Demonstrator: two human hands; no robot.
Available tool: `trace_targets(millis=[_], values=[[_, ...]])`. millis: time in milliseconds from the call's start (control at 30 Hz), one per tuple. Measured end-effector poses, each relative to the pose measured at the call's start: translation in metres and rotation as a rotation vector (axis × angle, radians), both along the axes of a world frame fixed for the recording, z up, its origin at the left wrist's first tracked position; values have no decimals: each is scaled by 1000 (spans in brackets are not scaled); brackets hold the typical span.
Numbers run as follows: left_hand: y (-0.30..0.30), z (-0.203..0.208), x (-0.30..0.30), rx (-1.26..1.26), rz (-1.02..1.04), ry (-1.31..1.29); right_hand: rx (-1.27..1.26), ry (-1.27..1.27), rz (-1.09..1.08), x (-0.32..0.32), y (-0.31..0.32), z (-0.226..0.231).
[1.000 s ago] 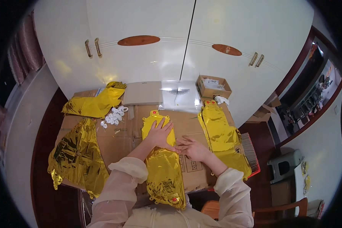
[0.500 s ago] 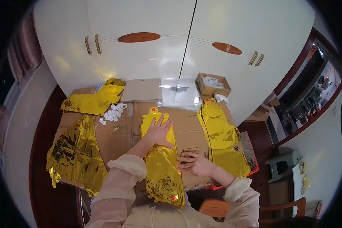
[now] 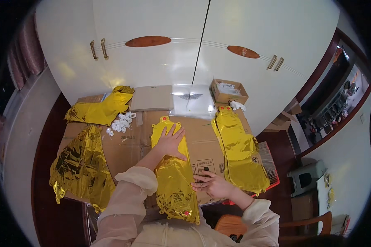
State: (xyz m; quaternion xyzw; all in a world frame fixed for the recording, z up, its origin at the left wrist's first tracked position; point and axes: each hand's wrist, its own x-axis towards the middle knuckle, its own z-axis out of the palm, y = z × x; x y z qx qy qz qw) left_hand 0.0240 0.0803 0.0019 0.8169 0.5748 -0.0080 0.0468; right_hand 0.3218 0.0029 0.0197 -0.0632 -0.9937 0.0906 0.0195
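A flat gold foil balloon (image 3: pixel 173 181) with red dots at both ends and small tabs along its rim lies lengthwise before me, its near end hanging past the table edge. My left hand (image 3: pixel 172 144) rests palm down on its upper part, fingers spread. At its right edge is my right hand (image 3: pixel 214 185), fingers stretched toward the foil, fingertips at the edge. Further right lie more flat gold foil balloons (image 3: pixel 241 152), stacked. On the left, crumpled gold foil (image 3: pixel 84 164) drapes over the table edge, and another gold foil piece (image 3: pixel 101 108) lies behind it.
Flattened cardboard (image 3: pixel 130 152) covers the table. Small white rings or clips (image 3: pixel 120 123) sit in a heap at the back left. Along the back are a cardboard sheet (image 3: pixel 152 98), clear plastic bags (image 3: pixel 192 103) and an open box (image 3: pixel 229 96), before a white cabinet (image 3: pixel 152 18).
The view has shifted slightly. My right hand has slid a little toward me along the balloon's edge. My left hand stays spread on the foil.
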Motion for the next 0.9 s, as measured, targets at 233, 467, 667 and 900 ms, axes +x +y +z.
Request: trace_targets(millis=[233, 467, 667, 900], values=[[0, 5, 2, -2, -4, 36, -65, 41, -68, 7, -17, -7], [-12, 11, -7, 157, 2, -42, -173, 165, -166, 16, -30, -6], [-121, 67, -27, 82, -303, 119, -152, 71, -255, 14, -60, 24], [-218, 66, -42, -123, -378, -3, -71, -52, -150, -2, -62, 13]])
